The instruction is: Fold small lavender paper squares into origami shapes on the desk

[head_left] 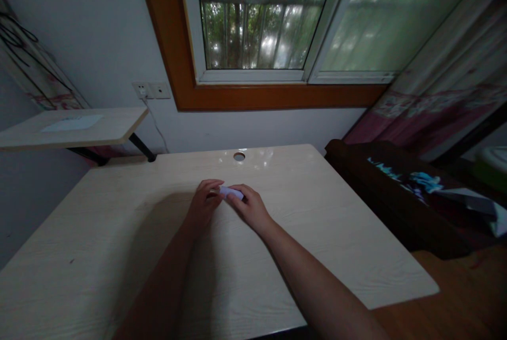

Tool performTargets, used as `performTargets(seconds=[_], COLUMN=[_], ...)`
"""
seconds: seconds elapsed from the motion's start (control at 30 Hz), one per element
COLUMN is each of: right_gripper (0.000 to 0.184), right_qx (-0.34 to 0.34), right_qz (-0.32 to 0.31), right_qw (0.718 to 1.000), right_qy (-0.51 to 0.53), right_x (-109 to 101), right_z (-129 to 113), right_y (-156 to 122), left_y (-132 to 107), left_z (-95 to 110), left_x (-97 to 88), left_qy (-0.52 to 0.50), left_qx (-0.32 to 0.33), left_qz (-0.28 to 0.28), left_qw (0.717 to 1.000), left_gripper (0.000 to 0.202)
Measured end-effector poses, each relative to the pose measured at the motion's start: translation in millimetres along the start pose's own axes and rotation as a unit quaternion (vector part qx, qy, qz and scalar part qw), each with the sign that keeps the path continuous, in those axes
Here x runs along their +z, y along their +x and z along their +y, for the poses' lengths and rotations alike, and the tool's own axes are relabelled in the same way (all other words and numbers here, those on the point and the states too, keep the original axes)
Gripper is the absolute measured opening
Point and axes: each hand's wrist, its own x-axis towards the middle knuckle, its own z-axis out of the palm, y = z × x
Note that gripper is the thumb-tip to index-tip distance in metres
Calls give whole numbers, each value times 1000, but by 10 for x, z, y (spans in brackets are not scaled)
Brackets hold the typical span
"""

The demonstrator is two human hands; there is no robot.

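Observation:
Both hands meet over the far middle of a pale wood-grain desk [317,255]. Between them lies a small, light purple, oblong object [231,192]; its exact kind is too small to make out. My right hand [252,207] is closed on its right end, thumb in front and fingers behind. At its left end, my left hand [204,205] is curled with thumb and fingers drawn together. A small pale bit shows between those fingertips, and I cannot tell whether it belongs to the purple object.
A round cable hole [239,157] is near the desk's back edge. On the left, a raised shelf [114,118] stands on black legs, with a paper sheet [72,123] on it. A cord hangs from the wall socket [151,90]. Dark furniture [380,197] flanks the desk's right side.

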Motion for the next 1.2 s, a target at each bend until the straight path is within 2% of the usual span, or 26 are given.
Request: performTargets(seconds=[0.27, 0.6, 0.87, 1.0, 1.2], right_gripper=[27, 27, 26, 25, 28], right_qx=[34, 46, 50, 56, 104], right_qz=[0, -3, -2, 16, 26], right_qw=[999, 999, 999, 997, 978], right_qy=[12, 5, 14, 59, 180], right_x=[-13, 8, 9, 21, 53], right_z=[-16, 4, 23, 72, 113], right_y=[-10, -15, -13, -5, 16], left_y=[-10, -9, -4, 9, 13], left_z=[19, -30, -98, -71, -53], left_x=[20, 20, 33, 35, 20], left_qy=[-27, -31, -41, -83, -106], left_qx=[-63, -90, -119, -138, -124], left_qz=[-41, -22, 20, 18, 16], left_qw=[997, 995, 992, 987, 986], left_gripper=[32, 31, 35, 36, 35])
